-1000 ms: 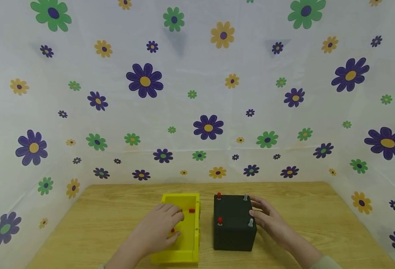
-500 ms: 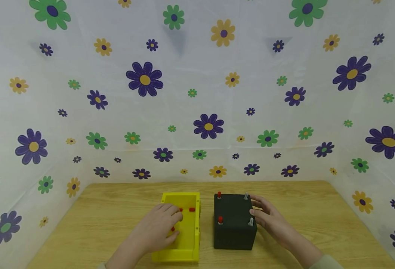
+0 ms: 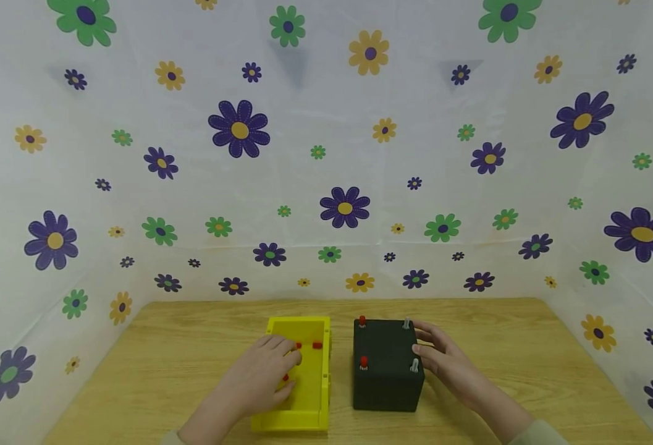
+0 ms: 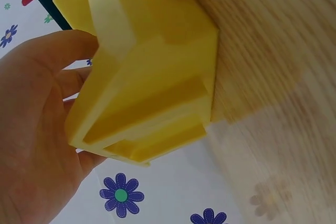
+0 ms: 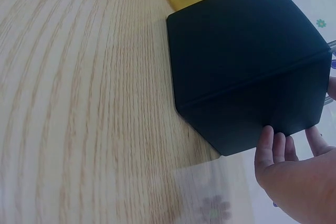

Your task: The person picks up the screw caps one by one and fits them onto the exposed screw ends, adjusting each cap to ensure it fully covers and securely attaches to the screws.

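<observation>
My left hand (image 3: 259, 374) reaches over the left side of a yellow bin (image 3: 293, 422). Its thumb and fingers are spread apart inside, and I see nothing between them; the fingertips are hidden in the left wrist view. Small red caps (image 3: 317, 345) lie on the bin's floor, one partly behind the hand. A black box (image 3: 386, 346) stands to the right. Two metal posts on its top carry red caps (image 3: 364, 363), and two others are bare silver posts (image 3: 414, 365). My right hand (image 3: 451, 364) rests on the box's right side, fingers fairly straight, thumb at the top edge.
Bin and box stand side by side on a wood-grain table (image 3: 193, 334), with a narrow gap between them. A white sheet (image 3: 304, 216) printed with flowers closes off the back and both sides.
My left hand has drawn very slightly left, so more of a red cap in the bin shows beside its fingers. The right hand stays on the box, and the view tilts down a little.
</observation>
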A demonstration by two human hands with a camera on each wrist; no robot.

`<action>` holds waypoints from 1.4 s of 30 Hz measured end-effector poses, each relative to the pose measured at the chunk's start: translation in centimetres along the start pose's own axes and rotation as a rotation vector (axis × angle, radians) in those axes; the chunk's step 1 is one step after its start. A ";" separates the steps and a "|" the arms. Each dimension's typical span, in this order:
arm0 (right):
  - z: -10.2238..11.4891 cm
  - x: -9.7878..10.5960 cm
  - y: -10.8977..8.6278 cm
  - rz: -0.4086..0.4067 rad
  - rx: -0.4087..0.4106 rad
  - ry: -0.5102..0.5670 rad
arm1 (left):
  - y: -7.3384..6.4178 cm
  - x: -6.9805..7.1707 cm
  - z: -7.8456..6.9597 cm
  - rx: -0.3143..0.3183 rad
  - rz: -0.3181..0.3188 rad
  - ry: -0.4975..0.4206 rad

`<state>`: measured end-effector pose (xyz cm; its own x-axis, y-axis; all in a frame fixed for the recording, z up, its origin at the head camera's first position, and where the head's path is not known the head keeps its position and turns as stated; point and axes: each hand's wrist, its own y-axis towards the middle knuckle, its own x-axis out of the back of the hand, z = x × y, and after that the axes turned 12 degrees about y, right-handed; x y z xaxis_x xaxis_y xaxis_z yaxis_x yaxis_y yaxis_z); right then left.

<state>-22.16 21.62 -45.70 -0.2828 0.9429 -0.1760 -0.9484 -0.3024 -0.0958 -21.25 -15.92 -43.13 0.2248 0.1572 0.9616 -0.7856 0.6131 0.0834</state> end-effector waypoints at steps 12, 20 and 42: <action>0.2 0.0 0.1 -0.009 -0.011 -0.021 | 0.3 -0.3 -0.1 -0.030 0.000 0.045; 0.1 0.0 0.1 -0.005 0.000 -0.012 | 0.2 -0.5 -0.1 -0.038 0.012 0.091; 0.3 -0.1 -0.1 0.008 0.004 0.005 | 0.7 -1.8 -0.4 -0.058 0.028 0.216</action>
<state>-22.12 21.62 -45.44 -0.2900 0.9396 -0.1820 -0.9465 -0.3098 -0.0908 -21.96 -15.46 -44.93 0.3266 0.3325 0.8847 -0.7601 0.6488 0.0367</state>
